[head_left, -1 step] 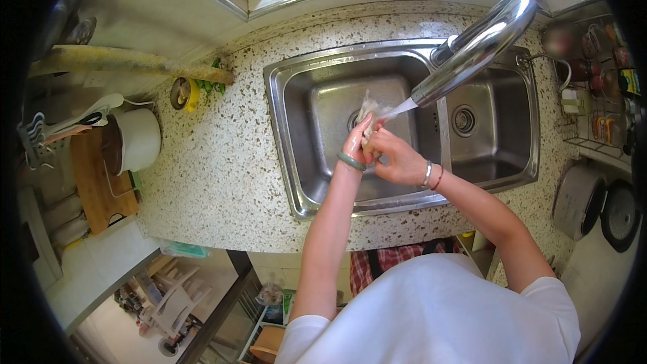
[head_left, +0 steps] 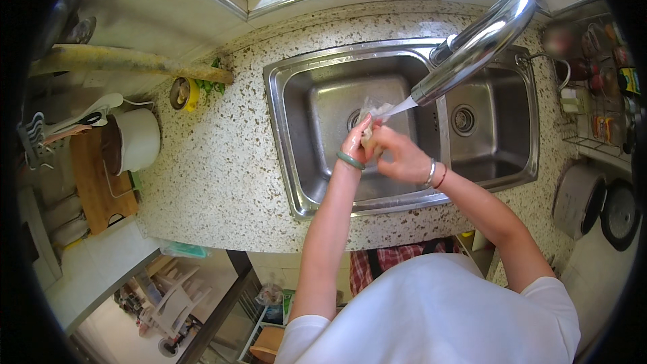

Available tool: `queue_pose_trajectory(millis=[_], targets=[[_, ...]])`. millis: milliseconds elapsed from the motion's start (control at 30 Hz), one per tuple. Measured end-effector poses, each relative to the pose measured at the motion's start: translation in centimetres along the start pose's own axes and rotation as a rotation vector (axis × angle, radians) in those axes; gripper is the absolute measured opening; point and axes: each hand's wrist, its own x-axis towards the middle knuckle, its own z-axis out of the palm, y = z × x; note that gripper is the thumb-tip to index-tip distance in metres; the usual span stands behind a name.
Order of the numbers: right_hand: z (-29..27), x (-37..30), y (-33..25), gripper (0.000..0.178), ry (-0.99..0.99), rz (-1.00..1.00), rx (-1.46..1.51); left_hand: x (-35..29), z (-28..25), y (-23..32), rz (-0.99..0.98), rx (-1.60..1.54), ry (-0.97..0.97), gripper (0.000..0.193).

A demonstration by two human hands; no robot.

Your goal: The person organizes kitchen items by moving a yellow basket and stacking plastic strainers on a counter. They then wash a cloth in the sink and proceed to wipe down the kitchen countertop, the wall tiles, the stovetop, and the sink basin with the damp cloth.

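Observation:
Over the left basin of a steel double sink, both my hands are together under the water stream from the chrome faucet. My left hand, with a green bangle on its wrist, and my right hand, with thin bracelets on its wrist, both grip a small pale, translucent item. Water hits the item at its top. What the item is cannot be made out; my fingers hide most of it.
On the speckled counter to the left are a white pot, a wooden board, a long pale vegetable and a small yellow roll. A wire rack of jars and a round cooker stand on the right.

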Motion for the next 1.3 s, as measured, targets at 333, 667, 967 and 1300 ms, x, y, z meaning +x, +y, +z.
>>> queue_pose_trajectory(millis=[333, 667, 967, 1300], targets=[[-3.0, 1.7, 9.1, 0.052, -0.001, 0.572, 1.349, -2.8, 5.3, -1.4, 0.008, -0.174, -0.331, 0.057], [-0.9, 5.1, 5.7, 0.054, 0.107, 0.441, 0.876, -4.7, 5.5, -0.9, -0.012, 0.335, -0.042, 0.012], [1.4, 6.9, 6.3, 0.025, 0.394, 0.523, 0.450, 0.3, 2.2, -2.4, 1.033, 1.608, 0.265, 0.020], [0.3, 4.6, 10.5, 0.035, 0.578, 0.590, 0.397, 0.7, 3.4, -4.7, 0.532, 1.490, 0.380, 0.019]])
